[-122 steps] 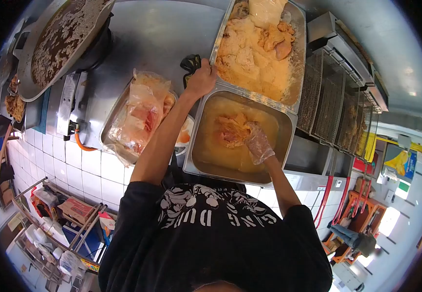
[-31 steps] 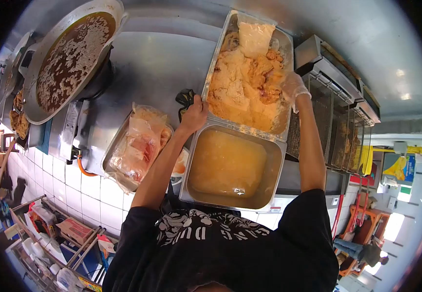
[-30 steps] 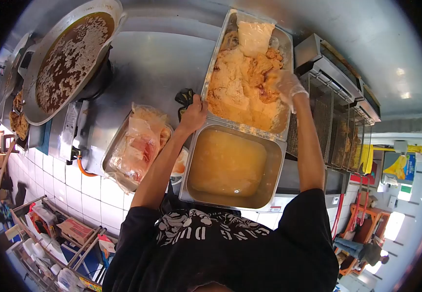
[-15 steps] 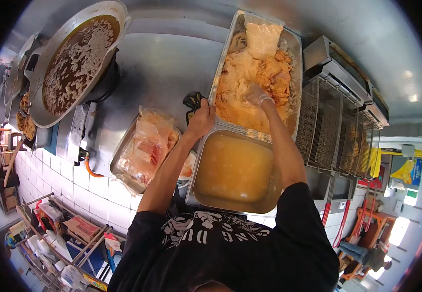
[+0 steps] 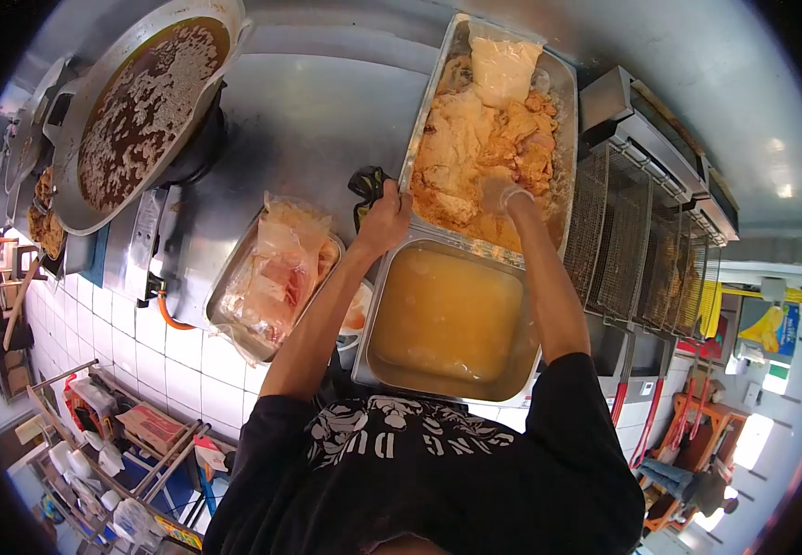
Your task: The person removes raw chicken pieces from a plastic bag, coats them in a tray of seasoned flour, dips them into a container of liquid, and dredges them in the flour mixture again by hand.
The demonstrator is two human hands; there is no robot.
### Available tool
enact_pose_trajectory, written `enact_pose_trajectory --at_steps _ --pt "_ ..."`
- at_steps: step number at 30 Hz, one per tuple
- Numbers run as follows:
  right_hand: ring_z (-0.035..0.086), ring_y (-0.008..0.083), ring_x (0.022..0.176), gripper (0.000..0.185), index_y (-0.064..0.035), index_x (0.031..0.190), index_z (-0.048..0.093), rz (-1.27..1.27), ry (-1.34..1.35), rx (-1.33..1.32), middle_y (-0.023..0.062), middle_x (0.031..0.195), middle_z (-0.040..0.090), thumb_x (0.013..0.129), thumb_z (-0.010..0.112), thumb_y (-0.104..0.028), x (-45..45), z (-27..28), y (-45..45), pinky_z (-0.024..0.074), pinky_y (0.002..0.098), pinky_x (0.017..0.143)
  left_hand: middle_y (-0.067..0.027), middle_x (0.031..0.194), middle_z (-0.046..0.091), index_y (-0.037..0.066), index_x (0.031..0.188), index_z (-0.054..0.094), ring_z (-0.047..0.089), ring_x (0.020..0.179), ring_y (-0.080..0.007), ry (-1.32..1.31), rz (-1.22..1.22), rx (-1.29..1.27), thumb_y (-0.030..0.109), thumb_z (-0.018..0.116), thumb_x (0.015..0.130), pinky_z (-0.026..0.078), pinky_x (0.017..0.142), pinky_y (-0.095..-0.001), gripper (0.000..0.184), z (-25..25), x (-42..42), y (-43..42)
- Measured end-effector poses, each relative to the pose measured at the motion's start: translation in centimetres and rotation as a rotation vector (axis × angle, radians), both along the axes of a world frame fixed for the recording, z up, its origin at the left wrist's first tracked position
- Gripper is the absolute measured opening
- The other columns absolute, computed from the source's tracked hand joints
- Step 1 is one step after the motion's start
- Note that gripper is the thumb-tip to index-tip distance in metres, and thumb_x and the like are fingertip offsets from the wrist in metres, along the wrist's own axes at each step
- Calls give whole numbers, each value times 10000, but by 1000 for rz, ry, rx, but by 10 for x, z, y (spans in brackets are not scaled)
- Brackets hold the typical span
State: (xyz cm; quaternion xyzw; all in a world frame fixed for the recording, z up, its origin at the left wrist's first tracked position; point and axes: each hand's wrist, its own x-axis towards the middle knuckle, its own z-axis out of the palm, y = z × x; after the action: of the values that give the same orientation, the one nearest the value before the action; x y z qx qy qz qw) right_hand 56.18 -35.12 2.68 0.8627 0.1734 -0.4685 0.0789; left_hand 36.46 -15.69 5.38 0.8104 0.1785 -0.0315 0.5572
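My left hand (image 5: 385,222) is closed at the near left edge of a long metal tray (image 5: 407,176). A black cloth-like bundle (image 5: 366,190) with greenish marks sticks out beside its fingers. In a clear plastic glove, my right hand (image 5: 503,196) is down in the orange-tan flour (image 5: 452,157) on the tray; blur and flour hide its fingers. Floured chicken pieces (image 5: 526,139) are heaped just beyond it. A plastic bag of pale powder (image 5: 504,69) lies at the tray's far end. Closer to me, a metal pan (image 5: 373,365) holds cloudy yellow liquid.
A large wok (image 5: 66,171) of bubbling oil stands at the far left. Bagged raw meat (image 5: 285,264) sits in a smaller tray to my left. Wire fryer baskets (image 5: 618,236) line the right side. A person (image 5: 697,486) is in the lower right background.
My right hand has drawn back slightly toward me and to the right within the flour. My left hand keeps its place at the tray's edge.
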Motion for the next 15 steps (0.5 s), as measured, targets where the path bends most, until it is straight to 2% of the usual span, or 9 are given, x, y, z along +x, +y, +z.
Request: enact_pose_trajectory --at_steps 1,4,6,8,10,12,14,15 --pt "522 220 728 142 -36 971 564 -43 10 2 118 869 539 893 523 -148 1 -9 1 481 416 704 -301 705 523 21 937 314 550 714 -482 -16 14 20 286 386 982 415 672 -484 278 -1 0 -1" --pt "454 241 1142 351 -97 1216 545 594 -51 -249 104 1277 459 882 589 -198 23 -80 -7 398 429 954 -310 696 546 17 932 319 558 699 -489 -84 39 67 270 399 973 414 640 -513 268 -12 5 2" --pt "431 248 1281 436 -118 1297 539 805 -54 -338 99 1413 433 878 610 -215 16 -85 -13 370 433 1037 -320 690 567 14 927 324 570 690 -491 -114 37 85 258 413 965 415 611 -537 262 -15 0 -3" --pt "414 262 1290 457 -128 1355 447 727 -147 -300 98 1440 386 922 523 -252 0 -39 4 381 433 1030 -307 692 515 22 919 306 545 708 -494 -47 45 71 278 378 982 407 658 -496 274 -2 0 -2" --pt "397 275 1299 478 -139 1412 355 655 -237 -267 97 1467 339 965 436 -289 -21 18 26 392 433 1024 -309 688 509 21 918 304 548 721 -497 -42 41 59 280 380 981 406 659 -498 277 0 1 1" --pt "389 282 1304 489 -145 1441 309 614 -275 -255 96 1481 316 987 393 -307 -32 38 40 397 432 1020 -310 683 503 21 917 303 552 733 -500 -32 29 40 282 381 980 405 660 -499 280 -2 1 -2" --pt "543 305 1162 664 -122 1384 407 627 -424 1 135 1274 559 778 679 -127 -37 46 57 484 405 920 -304 674 494 22 916 298 547 726 -497 -41 34 41 278 381 981 406 652 -492 277 -4 1 0" --pt "543 305 1162 664 -122 1384 407 622 -427 4 135 1274 559 778 679 -127 -40 59 64 484 405 920 -304 674 494 22 916 298 547 726 -497 -43 30 45 278 381 981 406 652 -492 277 -6 2 0"
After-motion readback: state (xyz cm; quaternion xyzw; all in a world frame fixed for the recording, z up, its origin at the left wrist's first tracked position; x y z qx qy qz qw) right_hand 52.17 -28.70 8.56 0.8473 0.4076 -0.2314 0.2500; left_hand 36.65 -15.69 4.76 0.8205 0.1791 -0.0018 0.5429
